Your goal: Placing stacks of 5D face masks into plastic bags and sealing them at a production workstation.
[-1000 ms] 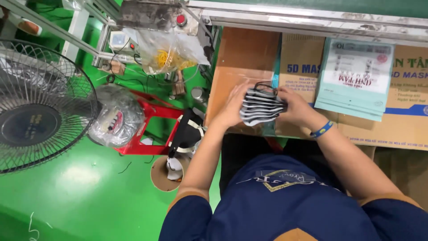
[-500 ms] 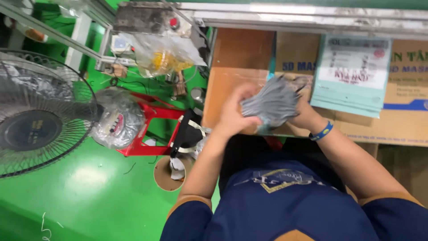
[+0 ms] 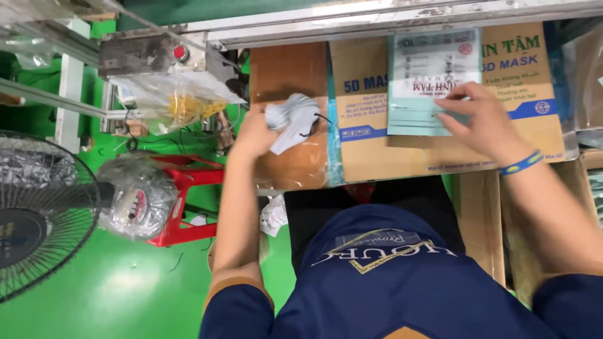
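My left hand grips a stack of grey face masks with dark ear loops, held over the brown board at the left of the bench. My right hand rests with spread fingers on a pale teal printed pouch that lies on a flat cardboard carton. The two hands are well apart, the masks left of the carton and the pouch on its upper middle.
A metal rail runs along the far bench edge. To the left, on the green floor, stand a wire-guard fan, a red stool with a plastic-wrapped bundle, and a machine with a clear bag.
Both hands held the mask stack together earlier. Now my right hand has let go and moved right onto the pouch, while my left hand keeps the masks and has shifted left.
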